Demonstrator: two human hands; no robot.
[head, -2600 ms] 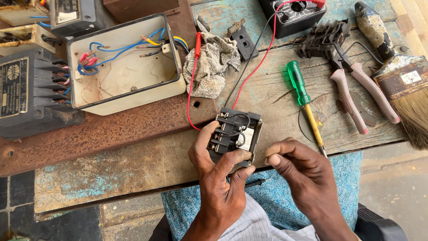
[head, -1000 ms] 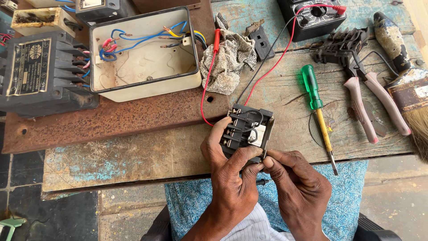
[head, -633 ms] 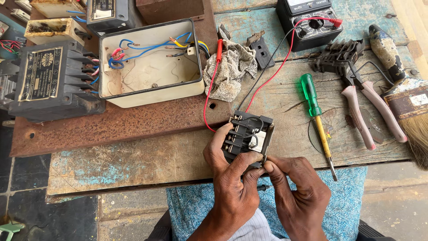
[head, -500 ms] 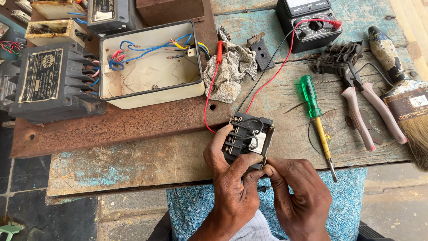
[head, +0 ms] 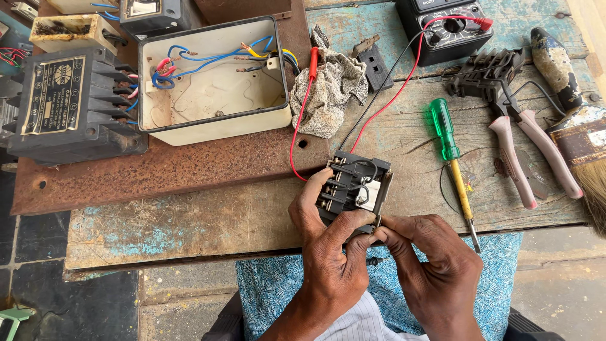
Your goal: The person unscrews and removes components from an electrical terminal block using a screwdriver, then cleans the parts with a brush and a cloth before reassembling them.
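Head camera, looking down on a worn wooden workbench with flaking blue paint: at lower centre of the frame the left hand grips a small black switch block with metal terminals and short black wire loops, fingers wrapped along its left edge and thumb across its lower face, holding it just above the bench's near edge. The right hand is pinched at the block's lower right corner, fingertips closed on something too small to make out. Right of the block lies a green-handled screwdriver with a yellow shaft, and further right a pair of pink-handled pliers and a worn paintbrush. At upper centre sits an open cream plastic box with blue, red and yellow wires inside, resting on a rusty metal plate. A crumpled grey rag lies beside it. A black multimeter stands at the top, its red lead curving down toward the block.
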